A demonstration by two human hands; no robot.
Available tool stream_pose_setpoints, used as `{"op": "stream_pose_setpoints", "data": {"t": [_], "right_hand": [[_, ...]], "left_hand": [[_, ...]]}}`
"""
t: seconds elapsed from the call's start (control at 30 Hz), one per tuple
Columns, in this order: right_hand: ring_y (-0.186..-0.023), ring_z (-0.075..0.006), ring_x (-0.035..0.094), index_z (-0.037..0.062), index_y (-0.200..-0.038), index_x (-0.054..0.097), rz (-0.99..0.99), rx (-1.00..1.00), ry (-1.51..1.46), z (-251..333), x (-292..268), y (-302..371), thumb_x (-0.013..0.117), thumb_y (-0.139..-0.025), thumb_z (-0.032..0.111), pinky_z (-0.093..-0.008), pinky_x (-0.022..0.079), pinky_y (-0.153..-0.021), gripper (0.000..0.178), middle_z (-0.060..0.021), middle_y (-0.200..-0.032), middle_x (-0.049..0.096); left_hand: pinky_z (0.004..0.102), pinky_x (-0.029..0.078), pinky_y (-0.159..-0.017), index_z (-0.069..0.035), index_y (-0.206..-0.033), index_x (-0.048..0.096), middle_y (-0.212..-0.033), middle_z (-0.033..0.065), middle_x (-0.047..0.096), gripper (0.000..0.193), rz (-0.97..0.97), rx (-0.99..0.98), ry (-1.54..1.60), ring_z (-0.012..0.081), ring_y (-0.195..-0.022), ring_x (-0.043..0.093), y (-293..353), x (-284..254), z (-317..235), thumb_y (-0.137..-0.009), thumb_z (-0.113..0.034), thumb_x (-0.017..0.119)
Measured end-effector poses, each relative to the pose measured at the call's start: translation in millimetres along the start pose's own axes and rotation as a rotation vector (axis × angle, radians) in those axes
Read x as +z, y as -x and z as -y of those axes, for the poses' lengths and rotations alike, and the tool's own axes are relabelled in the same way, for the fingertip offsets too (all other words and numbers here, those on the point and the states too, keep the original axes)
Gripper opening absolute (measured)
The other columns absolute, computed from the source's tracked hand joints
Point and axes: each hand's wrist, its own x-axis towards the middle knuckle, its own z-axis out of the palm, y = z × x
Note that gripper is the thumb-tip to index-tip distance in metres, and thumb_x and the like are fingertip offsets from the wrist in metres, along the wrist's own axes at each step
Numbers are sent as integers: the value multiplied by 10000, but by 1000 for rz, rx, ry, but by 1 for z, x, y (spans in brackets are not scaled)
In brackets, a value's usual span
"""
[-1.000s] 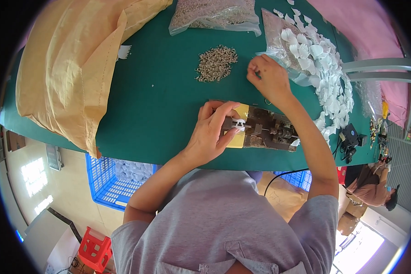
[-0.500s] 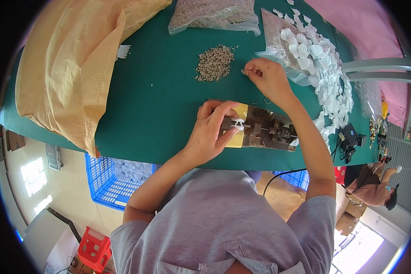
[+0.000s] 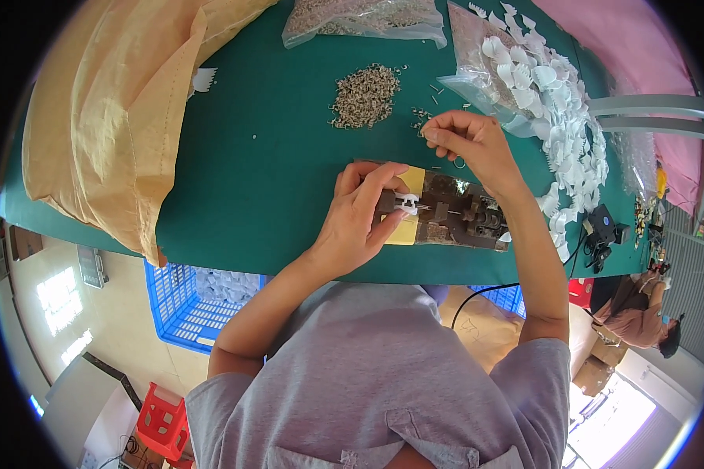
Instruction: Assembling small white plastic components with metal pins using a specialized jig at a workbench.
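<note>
A small white plastic piece [image 3: 407,205] is held between the fingers of the left hand [image 3: 350,227], over the yellow end of a dark oblong metal fixture [image 3: 455,222]; the fingers of the right hand [image 3: 479,150] are bunched narrowly beside scattered tiny metal bits [image 3: 419,115], but whether one is gripped cannot be told; beyond, silvery metal clips [image 3: 365,96] are heaped on the dark green surface [image 3: 274,180].

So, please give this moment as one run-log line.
left hand: holds white plastic piece at metal jig | right hand: beside loose metal clips, grip contents unclear | nearby: metal clip heap, white toothed pieces
</note>
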Motion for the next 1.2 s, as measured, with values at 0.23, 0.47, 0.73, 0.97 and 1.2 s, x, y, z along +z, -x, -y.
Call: {"op": "stream_pose_setpoints", "data": {"t": [0.23,0.47,0.73,0.97,1.2], "right_hand": [[-757,-250,688,48,-866,696,-170,-391,720,-13,10,5,683,-904,127,-388,540,-668,88,-78,-873,693],[-765,-244,694,61,-970,723,-237,-584,1031,-24,24,11,721,-891,111,-349,533,-684,93,-80,-912,698],[-762,-253,703,110,-956,769,-245,-327,633,-27,20,3,732,-872,145,-368,548,-688,98,-54,-931,724],[-766,-188,689,55,-960,755,-63,-209,330,-12,18,21,732,-892,136,-319,535,-702,108,-62,-911,716],[-838,-171,596,7,-967,705,77,-271,341,17,33,61,702,-934,109,-317,483,-740,107,-52,-868,651]], "left_hand": [[413,475,-993,-46,-1418,467,-1152,70,704,667,9,-1,-27,328,-1196,530,-1,0,-1,-817,52,738],[414,474,-1000,-45,-1416,471,-1150,69,706,660,6,-4,-26,326,-1196,533,-2,-1,-2,-820,50,739],[402,486,-979,-45,-1413,475,-1146,70,708,652,12,-11,-17,318,-1195,533,-2,-1,-3,-825,45,741],[359,532,-904,-35,-1420,469,-1145,77,705,645,13,-44,-5,283,-1207,529,-1,0,-4,-841,49,741],[332,556,-897,-42,-1432,464,-1172,103,661,669,8,-68,4,255,-1175,574,2,3,0,-835,82,739]]}}
